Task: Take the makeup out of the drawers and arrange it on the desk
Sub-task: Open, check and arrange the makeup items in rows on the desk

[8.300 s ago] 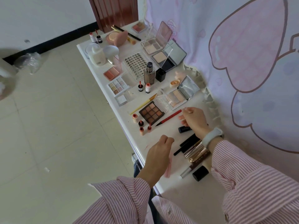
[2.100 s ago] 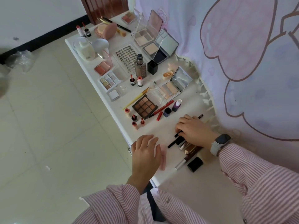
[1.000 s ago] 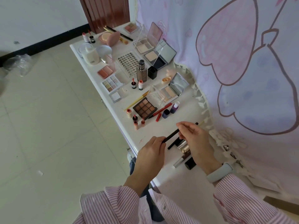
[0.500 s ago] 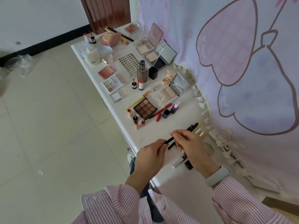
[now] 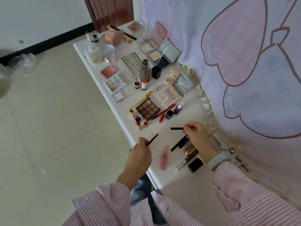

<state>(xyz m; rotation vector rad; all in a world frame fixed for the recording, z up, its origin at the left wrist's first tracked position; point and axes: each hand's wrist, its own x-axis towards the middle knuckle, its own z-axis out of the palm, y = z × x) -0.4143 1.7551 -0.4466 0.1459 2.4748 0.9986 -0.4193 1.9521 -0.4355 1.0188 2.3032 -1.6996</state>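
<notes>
A white desk runs away from me, covered with makeup. My left hand pinches a thin black pencil at the desk's near left edge, its tip pointing up and right. My right hand pinches a black cap held level above the desk. The two pieces are apart. Under my right hand lies a cluster of black and gold tubes. A pink tube lies between my hands. A black pot sits by my right wrist.
Farther along stand a brown eyeshadow palette, a red pencil, small lip bottles, open mirrored compacts, a foundation bottle and a white bottle. A pink printed curtain hangs right. Tiled floor lies left.
Both hands held one black pencil together half a second ago. Now it is pulled apart: my left hand holds the pencil, my right hand has moved right with the cap.
</notes>
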